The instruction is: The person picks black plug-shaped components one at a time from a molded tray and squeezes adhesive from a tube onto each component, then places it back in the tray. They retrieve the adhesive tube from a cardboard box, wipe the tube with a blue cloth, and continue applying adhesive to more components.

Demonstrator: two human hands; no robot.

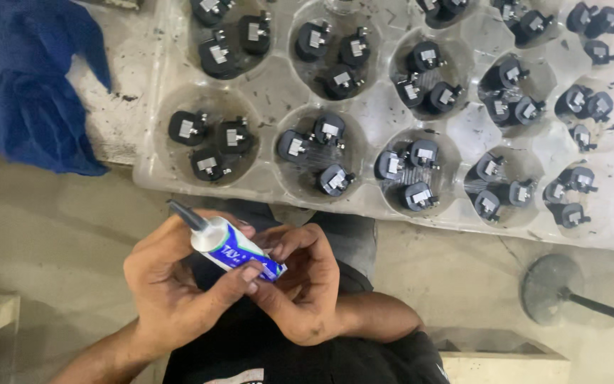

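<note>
One clear plastic tray with round wells lies across the far side; twelve wells show, the near five full in view holding three small black parts each, fifteen together. One blue cloth lies far left. One glue tube sits between two hands

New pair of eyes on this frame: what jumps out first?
Both hands, left hand and right hand, grip a small blue-and-white tube with a dark nozzle, low in the middle. Above them, a clear plastic tray holds small black parts in round pockets. A blue cloth lies top left.
</note>
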